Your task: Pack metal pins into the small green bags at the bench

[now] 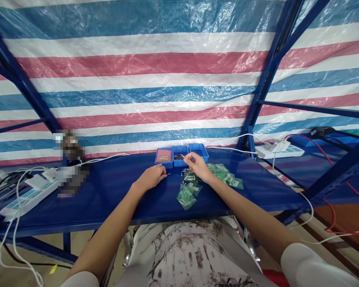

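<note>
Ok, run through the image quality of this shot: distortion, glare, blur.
Head view: wide-lens distortion bows the blue frame posts outward; soft glare sheens the striped tarp; two pixelated patches sit left on the table; lighting is even, shadows faint; whatever the left hand and right hand pinch is too small to resolve.

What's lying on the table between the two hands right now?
Head view: mostly bare table, just a thin pin at the left hand and the edge of the green packets by the right hand.
</note>
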Demonstrator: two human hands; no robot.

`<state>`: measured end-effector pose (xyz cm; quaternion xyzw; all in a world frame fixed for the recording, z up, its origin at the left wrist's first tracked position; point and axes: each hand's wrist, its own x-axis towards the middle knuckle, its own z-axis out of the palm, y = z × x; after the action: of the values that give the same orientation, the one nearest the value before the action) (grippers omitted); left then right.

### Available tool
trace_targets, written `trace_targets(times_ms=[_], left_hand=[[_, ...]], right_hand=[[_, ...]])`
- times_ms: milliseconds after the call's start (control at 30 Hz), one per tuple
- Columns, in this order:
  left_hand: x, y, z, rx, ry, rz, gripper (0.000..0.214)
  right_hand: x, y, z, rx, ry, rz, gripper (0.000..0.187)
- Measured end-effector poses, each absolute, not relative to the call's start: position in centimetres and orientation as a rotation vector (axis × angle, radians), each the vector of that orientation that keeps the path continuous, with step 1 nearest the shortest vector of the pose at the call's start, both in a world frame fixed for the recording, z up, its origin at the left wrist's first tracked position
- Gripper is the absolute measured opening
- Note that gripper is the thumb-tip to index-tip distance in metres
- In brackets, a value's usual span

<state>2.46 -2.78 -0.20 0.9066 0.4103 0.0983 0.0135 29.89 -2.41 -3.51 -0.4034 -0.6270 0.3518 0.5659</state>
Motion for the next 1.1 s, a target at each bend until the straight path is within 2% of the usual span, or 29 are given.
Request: trace_targets(times_ms=[267, 500, 667, 1100], left_hand=[[2.4, -2.6, -0.3, 2.825, 1.254, 0.309, 0.013], [2.3, -2.4, -0.5, 2.833, 1.231, 0.317, 0.014], [2.2, -2.4, -0.6, 2.843, 1.214, 0.326, 0.014], [2.1, -2.2, -0.7, 2.865, 1.171, 0.334, 0.014]], right_hand=[[29.9, -2.4, -3.3, -0.984, -1.538, 0.697, 0.031], [29.6, -3.0, -2.7, -0.948, -1.4, 1.003, 0.045], [29.6, -3.5, -2.2, -0.882, -1.304, 1.154, 0.049], [29.8, -3.3, -2.3, -0.881, -1.237, 1.168, 0.053]])
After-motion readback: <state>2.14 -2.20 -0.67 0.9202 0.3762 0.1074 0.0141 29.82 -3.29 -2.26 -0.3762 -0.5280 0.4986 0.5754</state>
